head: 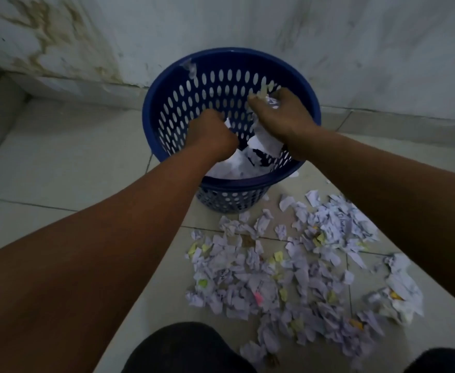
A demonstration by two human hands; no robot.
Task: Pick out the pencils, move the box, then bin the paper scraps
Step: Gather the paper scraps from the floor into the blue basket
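A blue perforated plastic bin [167,84] stands on the tiled floor against the wall. White paper scraps [234,164] lie inside it. My left hand [211,137] is curled in a fist over the bin's mouth, with a bit of paper showing at its fingers. My right hand [280,114] reaches over the bin's right side, closed on a bunch of crumpled scraps [264,135] that hang below it. A wide pile of torn white, yellow and pink paper scraps [280,270] covers the floor in front of the bin, to the right. No pencils or box are visible.
A stained white wall [86,36] runs behind the bin, with a corner at the far left. My dark-clothed knees [183,348] sit at the bottom edge. Pale floor tiles [59,162] extend to the left of the bin.
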